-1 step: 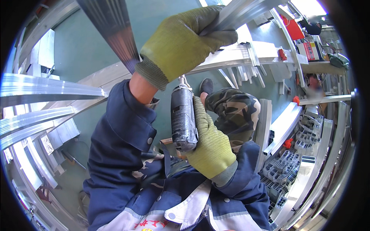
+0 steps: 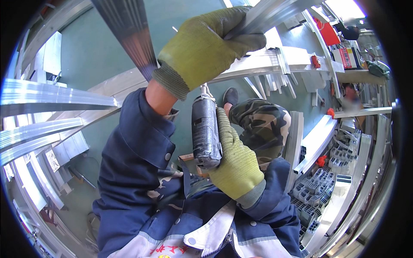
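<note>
My left hand (image 2: 202,51), in a yellow-green work glove, is closed on the end of a silver aluminium profile (image 2: 275,16) in the upper middle. Below it, my right hand (image 2: 237,170) in a matching glove grips a power drill (image 2: 205,133) wrapped in dark tape. The drill's narrow metal front (image 2: 204,89) points up toward the left wrist, and its tip is hidden behind that glove. Next to my left wrist, a ribbed metal profile (image 2: 129,36) slants down from the top edge. The palm side of my right hand is hidden.
Several long profiles (image 2: 56,98) jut in from the left over a pale beam (image 2: 116,88). On the right stand stacked cut profile pieces (image 2: 316,189) and long bars (image 2: 318,144). A red box-like thing (image 2: 328,32) sits farther off. My shoe (image 2: 231,95) rests on the green floor.
The drill has shifted very slightly to the right. A small bright fleck now shows above my left glove. Both hands keep their grips.
</note>
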`<state>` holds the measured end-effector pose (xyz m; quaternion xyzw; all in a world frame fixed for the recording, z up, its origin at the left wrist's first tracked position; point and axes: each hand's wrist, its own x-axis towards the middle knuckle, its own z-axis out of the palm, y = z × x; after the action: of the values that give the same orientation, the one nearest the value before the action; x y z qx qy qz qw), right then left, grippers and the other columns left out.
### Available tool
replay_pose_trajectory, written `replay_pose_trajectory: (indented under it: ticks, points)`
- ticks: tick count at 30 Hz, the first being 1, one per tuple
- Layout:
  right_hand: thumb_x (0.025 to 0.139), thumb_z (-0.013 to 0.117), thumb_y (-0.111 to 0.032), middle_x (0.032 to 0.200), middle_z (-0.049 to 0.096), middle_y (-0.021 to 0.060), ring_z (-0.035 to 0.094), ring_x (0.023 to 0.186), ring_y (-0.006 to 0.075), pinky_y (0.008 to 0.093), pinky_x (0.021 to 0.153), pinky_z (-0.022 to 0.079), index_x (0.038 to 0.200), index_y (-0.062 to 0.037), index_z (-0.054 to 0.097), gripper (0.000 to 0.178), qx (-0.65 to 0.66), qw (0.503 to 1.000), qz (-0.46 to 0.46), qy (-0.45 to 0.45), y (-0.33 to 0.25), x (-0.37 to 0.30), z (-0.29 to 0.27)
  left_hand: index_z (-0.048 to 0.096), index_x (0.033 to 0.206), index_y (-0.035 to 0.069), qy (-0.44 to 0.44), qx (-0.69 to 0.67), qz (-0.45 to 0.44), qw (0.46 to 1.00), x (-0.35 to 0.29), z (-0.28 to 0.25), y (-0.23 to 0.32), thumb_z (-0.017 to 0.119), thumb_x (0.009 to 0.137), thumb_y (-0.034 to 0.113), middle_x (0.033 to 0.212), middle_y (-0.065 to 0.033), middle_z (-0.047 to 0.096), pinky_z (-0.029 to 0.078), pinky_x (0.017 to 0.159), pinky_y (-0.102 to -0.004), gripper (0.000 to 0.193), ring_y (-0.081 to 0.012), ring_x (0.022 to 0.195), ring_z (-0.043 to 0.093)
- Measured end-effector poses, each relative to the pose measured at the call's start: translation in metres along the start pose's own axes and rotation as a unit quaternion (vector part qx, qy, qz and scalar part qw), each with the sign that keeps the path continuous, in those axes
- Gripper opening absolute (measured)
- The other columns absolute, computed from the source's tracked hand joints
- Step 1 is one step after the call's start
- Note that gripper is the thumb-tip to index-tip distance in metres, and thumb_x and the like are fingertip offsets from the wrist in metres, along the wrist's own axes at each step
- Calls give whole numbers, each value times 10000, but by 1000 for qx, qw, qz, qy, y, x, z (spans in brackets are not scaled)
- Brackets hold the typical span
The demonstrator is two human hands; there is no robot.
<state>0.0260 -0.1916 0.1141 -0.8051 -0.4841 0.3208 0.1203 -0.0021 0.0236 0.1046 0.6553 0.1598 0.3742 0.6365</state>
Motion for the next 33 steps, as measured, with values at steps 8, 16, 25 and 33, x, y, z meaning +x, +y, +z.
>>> replay_pose_trajectory:
  ticks: [8,16,25,33]
  points:
    - [868,718,-143,1311,610,295,675,1048,490,472,882,559,1621,-94,233,897,36,997,-50,51,18,-16,-5,721,1230,25,39,131,31,990,-3,-3,-3,807,898,380,990,-150,768,562,754,-346,493,-195,783,708]
    - [921,672,-157,1122,671,238,702,958,360,375,839,563,1612,-77,255,810,100,994,-39,23,62,-8,-4,628,1343,25,92,114,100,984,-15,4,-12,794,910,318,1071,-159,755,566,819,-373,549,-248,901,737]
    - [982,642,-295,806,712,107,694,678,174,315,633,558,1198,13,633,376,281,953,98,-49,126,26,19,576,1378,-31,212,294,177,915,-82,44,20,741,939,133,1248,-193,693,554,949,-353,497,-270,1145,691]
    - [924,624,-236,917,713,164,732,720,237,354,635,593,1352,30,505,518,308,921,158,-177,178,76,67,565,1395,-39,111,194,-36,974,-58,97,-66,658,996,49,1336,-188,654,502,1063,-296,419,-233,1252,628]
